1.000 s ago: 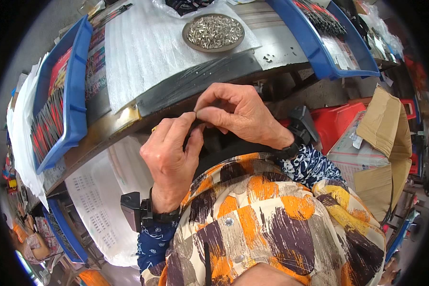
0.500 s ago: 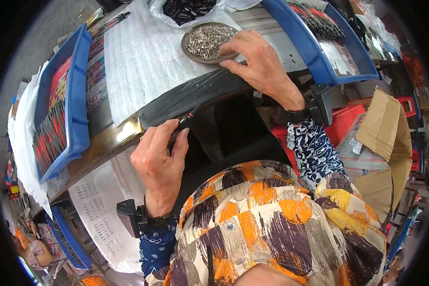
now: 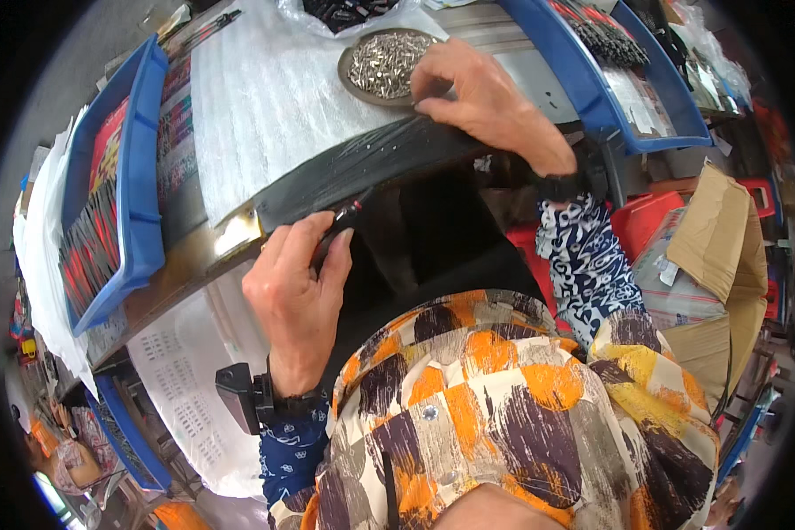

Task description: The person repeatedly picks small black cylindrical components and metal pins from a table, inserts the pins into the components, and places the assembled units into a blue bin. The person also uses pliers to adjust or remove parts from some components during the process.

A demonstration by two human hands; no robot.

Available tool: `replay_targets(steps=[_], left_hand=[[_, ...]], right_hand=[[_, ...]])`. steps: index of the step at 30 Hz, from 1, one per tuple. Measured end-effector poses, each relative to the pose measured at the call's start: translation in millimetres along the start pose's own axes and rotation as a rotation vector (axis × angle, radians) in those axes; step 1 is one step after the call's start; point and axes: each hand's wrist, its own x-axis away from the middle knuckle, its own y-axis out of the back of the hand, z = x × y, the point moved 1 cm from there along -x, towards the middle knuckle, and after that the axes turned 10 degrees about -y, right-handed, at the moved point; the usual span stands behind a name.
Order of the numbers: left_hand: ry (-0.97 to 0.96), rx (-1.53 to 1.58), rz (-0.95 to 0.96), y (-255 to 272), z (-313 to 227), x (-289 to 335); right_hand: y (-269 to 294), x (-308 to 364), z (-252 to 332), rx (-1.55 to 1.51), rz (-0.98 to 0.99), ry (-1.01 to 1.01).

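My left hand (image 3: 293, 291) is closed, low before the table's edge. Between its thumb and fingers is a small black piece with a red mark (image 3: 349, 214), mostly hidden by the fingers. My right hand (image 3: 490, 106) sits at the right side of a round shallow dish (image 3: 373, 98), thumb and forefinger curled toward each other at its rim. Whatever is between those fingertips is too small to make out. Many short silvery metal pins (image 3: 387, 64) fill the dish.
Under the dish lies a white foam sheet (image 3: 256, 106). Behind it is a clear bag of black parts (image 3: 344, 12). Blue trays stand at the left (image 3: 141, 190) and right (image 3: 592, 93), holding thin black-and-red sticks. An open cardboard box (image 3: 720, 238) is at my right.
My right hand has pulled slightly up and right from the pins, its fingers drawing closer together. My left hand keeps its grip on the black piece, almost unmoved.
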Motion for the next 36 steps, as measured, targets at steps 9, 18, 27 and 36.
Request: replay_targets(steps=[9,18,27,36], left_hand=[[0.055,0.053,0.012,3,-1,5],[0.022,0.034,0.016,2,-7,6],[-0.06,-0.076,-0.003,1,-11,11],[-0.145,-0.205,-0.022,-1,-15,16]], right_hand=[[7,22,29,-0.178,0.055,-0.122],[-9,47,82,-0.279,-0.024,0.05],[-15,61,105,-0.36,0.04,-0.104],[-20,65,108,-0.464,0.091,-0.259]])
